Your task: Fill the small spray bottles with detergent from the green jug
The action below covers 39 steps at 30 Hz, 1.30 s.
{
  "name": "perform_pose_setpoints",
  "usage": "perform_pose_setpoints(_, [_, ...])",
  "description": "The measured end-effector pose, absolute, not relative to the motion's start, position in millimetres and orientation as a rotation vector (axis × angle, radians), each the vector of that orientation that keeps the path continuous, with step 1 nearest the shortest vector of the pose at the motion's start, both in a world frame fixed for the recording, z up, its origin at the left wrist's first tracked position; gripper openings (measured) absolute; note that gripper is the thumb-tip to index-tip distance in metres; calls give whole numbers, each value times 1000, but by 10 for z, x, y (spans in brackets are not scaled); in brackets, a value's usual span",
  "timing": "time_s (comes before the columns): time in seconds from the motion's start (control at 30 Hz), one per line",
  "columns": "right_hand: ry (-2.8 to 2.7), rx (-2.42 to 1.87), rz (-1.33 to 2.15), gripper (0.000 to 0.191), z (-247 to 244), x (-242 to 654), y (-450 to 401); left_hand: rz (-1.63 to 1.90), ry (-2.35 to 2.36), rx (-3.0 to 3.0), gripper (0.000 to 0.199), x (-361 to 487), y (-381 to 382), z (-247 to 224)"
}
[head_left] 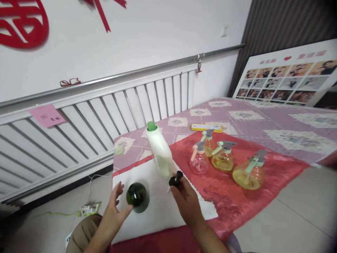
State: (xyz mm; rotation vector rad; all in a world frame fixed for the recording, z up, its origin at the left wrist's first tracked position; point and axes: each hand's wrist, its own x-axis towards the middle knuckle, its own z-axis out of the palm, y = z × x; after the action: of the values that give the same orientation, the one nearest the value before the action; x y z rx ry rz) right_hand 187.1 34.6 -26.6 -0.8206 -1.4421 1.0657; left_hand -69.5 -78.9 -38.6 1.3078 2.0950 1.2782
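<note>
My left hand (116,207) is open, thumb and fingers spread beside a round, glossy dark green bottle (136,195) that stands on a white cloth (163,216). Whether the thumb touches the bottle I cannot tell. Pinched in my right hand (188,202) is a black pump head (176,179), with a short pale tip pointing down. Just behind it rises a tall pale green plastic bottle (162,151), its mouth uncapped and a green pour spout inside.
To the right, several clear spray bottles (222,160) with grey heads stand on a red cloth (279,175). A yellow flat box (206,128) lies behind them. A pale round cap (119,150) sits at the table's left edge, near the white radiator (126,105).
</note>
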Motion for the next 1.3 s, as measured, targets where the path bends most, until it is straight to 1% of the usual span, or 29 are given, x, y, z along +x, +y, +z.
perform_pose_setpoints(0.07, [-1323,-857,1176,33,-265,1874,379,1197,2049,1251,96,-654,-732,-621])
perform_pose_setpoints(0.2, [-1186,-896,1274,39,-245,1860,401,1225,2052,1281,98,-540,-626,-801])
perform_pose_setpoints(0.5, [-1120,-910,1258,38,-279,1876,450,1298,2096,1369,85,-238,-520,-644])
perform_pose_setpoints(0.63, [-1074,-884,1230,36,-350,1902,494,1310,2048,1534,83,-44,-467,-600])
perform_pose_setpoints(0.83, [-892,-823,1180,41,-349,1970,496,1194,2015,1871,82,128,-378,-612])
perform_pose_setpoints(0.93, [-963,-850,1084,39,-279,2022,441,1177,2026,1964,84,175,-358,-610])
perform_pose_setpoints(1.1, [-1183,-794,939,29,-197,2066,346,1149,2024,2010,87,251,-343,-560])
perform_pose_setpoints(1.3, [-1585,-777,762,34,-238,2059,331,1135,1968,2010,91,374,-346,-508])
